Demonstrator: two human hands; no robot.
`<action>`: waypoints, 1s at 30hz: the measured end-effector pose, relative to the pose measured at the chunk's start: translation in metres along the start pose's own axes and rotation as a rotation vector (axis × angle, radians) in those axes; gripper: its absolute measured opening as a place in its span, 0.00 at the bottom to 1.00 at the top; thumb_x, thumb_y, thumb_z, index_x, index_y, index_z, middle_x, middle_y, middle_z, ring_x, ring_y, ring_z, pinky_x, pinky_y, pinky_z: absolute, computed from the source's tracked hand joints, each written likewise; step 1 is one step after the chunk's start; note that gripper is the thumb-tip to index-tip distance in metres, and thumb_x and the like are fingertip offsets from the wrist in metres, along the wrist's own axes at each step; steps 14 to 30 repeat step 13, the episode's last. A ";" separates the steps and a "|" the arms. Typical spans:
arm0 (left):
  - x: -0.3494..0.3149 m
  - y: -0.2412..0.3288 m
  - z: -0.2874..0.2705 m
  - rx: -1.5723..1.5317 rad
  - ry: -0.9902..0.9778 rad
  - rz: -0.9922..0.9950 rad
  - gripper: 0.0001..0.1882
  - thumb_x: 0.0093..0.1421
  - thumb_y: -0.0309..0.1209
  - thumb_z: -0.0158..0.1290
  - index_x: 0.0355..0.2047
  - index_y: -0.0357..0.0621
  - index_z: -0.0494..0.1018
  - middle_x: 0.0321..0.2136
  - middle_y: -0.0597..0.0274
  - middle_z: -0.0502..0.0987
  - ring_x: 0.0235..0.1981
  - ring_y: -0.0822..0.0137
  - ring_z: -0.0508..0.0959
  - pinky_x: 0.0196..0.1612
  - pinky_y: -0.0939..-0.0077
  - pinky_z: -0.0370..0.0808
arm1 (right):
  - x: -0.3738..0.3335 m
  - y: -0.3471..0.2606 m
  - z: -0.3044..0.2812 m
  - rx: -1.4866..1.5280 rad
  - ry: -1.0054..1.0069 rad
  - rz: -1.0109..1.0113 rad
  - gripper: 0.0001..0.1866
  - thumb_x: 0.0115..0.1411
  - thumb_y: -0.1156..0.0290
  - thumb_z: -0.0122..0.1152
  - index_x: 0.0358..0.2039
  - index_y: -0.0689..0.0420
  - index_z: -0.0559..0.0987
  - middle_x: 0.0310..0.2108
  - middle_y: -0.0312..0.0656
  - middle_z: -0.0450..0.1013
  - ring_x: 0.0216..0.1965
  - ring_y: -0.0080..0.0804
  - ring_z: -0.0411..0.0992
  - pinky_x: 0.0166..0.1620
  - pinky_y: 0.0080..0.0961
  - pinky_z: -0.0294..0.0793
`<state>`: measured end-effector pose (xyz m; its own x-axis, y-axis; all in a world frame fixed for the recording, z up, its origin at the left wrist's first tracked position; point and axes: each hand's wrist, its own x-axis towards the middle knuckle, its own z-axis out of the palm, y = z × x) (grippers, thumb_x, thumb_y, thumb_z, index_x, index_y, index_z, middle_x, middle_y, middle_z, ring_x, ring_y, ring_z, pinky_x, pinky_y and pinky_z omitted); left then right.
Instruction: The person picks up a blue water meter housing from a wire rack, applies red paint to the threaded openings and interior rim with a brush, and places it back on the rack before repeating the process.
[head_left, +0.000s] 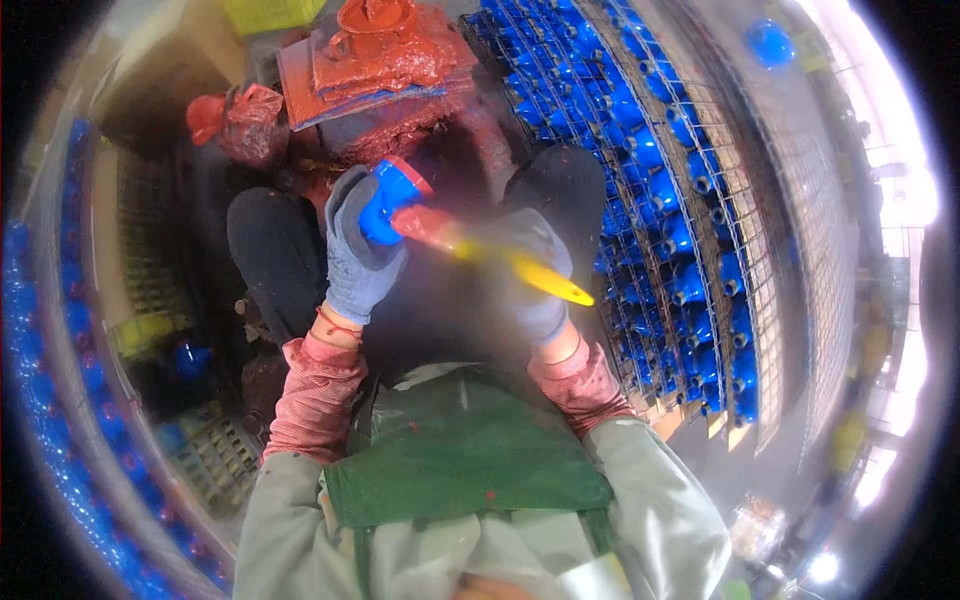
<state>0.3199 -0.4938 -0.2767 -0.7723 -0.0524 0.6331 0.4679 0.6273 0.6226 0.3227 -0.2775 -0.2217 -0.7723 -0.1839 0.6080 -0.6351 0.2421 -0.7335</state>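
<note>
My left hand point(362, 275), in a grey-blue glove, grips a glossy blue piece point(378, 213) with a red rim in front of my knees. In my gloved right hand point(540, 318) is a paintbrush point(548, 277) with a yellow handle. Its red-coated end point(425, 224) meets the blue piece or lies just in front of it; I cannot tell which. Motion blurs the right hand and the middle of the brush. Beyond the hands, a pot point(375, 38) caked in red paint stands on a red-smeared stack of sheets point(320, 88).
To the right, tall wire racks point(735, 180) hold many blue pieces point(662, 190). More blue pieces point(85, 375) line the far left. A red-coated lump point(248, 125), a cardboard box point(165, 75) and a yellow crate point(268, 12) sit at the upper left. A slatted crate point(215, 458) is at the lower left.
</note>
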 end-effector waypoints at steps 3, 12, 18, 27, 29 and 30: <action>-0.001 0.007 -0.005 -0.014 0.013 0.048 0.40 0.43 0.27 0.67 0.57 0.43 0.60 0.57 0.45 0.62 0.58 0.45 0.64 0.60 0.53 0.62 | 0.012 -0.006 -0.017 0.071 0.095 -0.097 0.11 0.53 0.62 0.61 0.26 0.58 0.78 0.32 0.45 0.77 0.33 0.37 0.73 0.38 0.31 0.71; 0.002 0.025 -0.021 0.063 -0.022 0.518 0.24 0.33 0.25 0.63 0.34 0.56 0.71 0.44 0.58 0.68 0.50 0.43 0.70 0.52 0.39 0.69 | 0.048 -0.033 -0.006 0.438 0.091 0.523 0.14 0.60 0.70 0.62 0.43 0.66 0.78 0.33 0.38 0.77 0.30 0.19 0.72 0.33 0.16 0.71; 0.002 0.023 -0.021 0.076 -0.043 0.523 0.24 0.33 0.27 0.64 0.35 0.55 0.71 0.45 0.57 0.68 0.51 0.42 0.70 0.52 0.39 0.69 | 0.047 -0.022 -0.009 -0.036 -0.053 0.203 0.13 0.61 0.68 0.61 0.44 0.61 0.79 0.33 0.39 0.78 0.31 0.20 0.72 0.34 0.15 0.71; 0.002 0.023 -0.021 0.076 -0.043 0.523 0.24 0.33 0.27 0.64 0.35 0.55 0.71 0.45 0.57 0.68 0.51 0.42 0.70 0.52 0.39 0.69 | 0.047 -0.022 -0.009 -0.036 -0.053 0.203 0.13 0.61 0.68 0.61 0.44 0.61 0.79 0.33 0.39 0.78 0.31 0.20 0.72 0.34 0.15 0.71; 0.002 0.023 -0.021 0.076 -0.043 0.523 0.24 0.33 0.27 0.64 0.35 0.55 0.71 0.45 0.57 0.68 0.51 0.42 0.70 0.52 0.39 0.69 | 0.047 -0.022 -0.009 -0.036 -0.053 0.203 0.13 0.61 0.68 0.61 0.44 0.61 0.79 0.33 0.39 0.78 0.31 0.20 0.72 0.34 0.15 0.71; 0.002 0.023 -0.021 0.076 -0.043 0.523 0.24 0.33 0.27 0.64 0.35 0.55 0.71 0.45 0.57 0.68 0.51 0.42 0.70 0.52 0.39 0.69 | 0.047 -0.022 -0.009 -0.036 -0.053 0.203 0.13 0.61 0.68 0.61 0.44 0.61 0.79 0.33 0.39 0.78 0.31 0.20 0.72 0.34 0.15 0.71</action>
